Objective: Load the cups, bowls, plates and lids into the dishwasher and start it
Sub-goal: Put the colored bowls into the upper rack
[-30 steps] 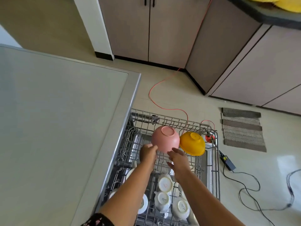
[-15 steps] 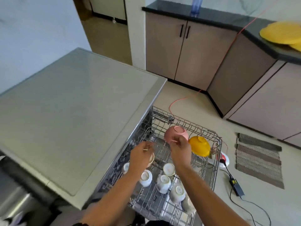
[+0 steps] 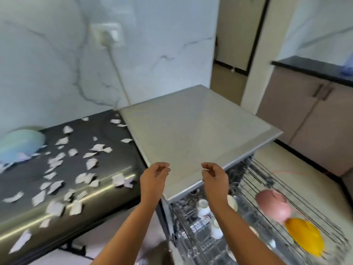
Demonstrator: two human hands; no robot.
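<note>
The dishwasher's wire rack [image 3: 254, 180] is pulled out at the lower right. In it a pink bowl [image 3: 273, 206] and a yellow bowl [image 3: 305, 239] lie upside down, with several white cups [image 3: 203, 207] nearer me. My left hand [image 3: 154, 175] and my right hand [image 3: 214, 175] hover empty above the front edge of the dishwasher's grey top [image 3: 191, 131], fingers loosely curled. A stack of pale green and blue dishes [image 3: 19, 144] stands at the far left of the dark counter [image 3: 107, 134].
Several torn white paper scraps [image 3: 57, 159] litter the dark counter. A white cable [image 3: 118, 73] runs down the marble wall from a socket. Beige cabinets [image 3: 309, 119] under a black worktop stand at the right, beside a doorway.
Both hands have let go of the pink bowl and risen from the rack to above the dishwasher's top. The view has swung left, bringing the dark counter into sight.
</note>
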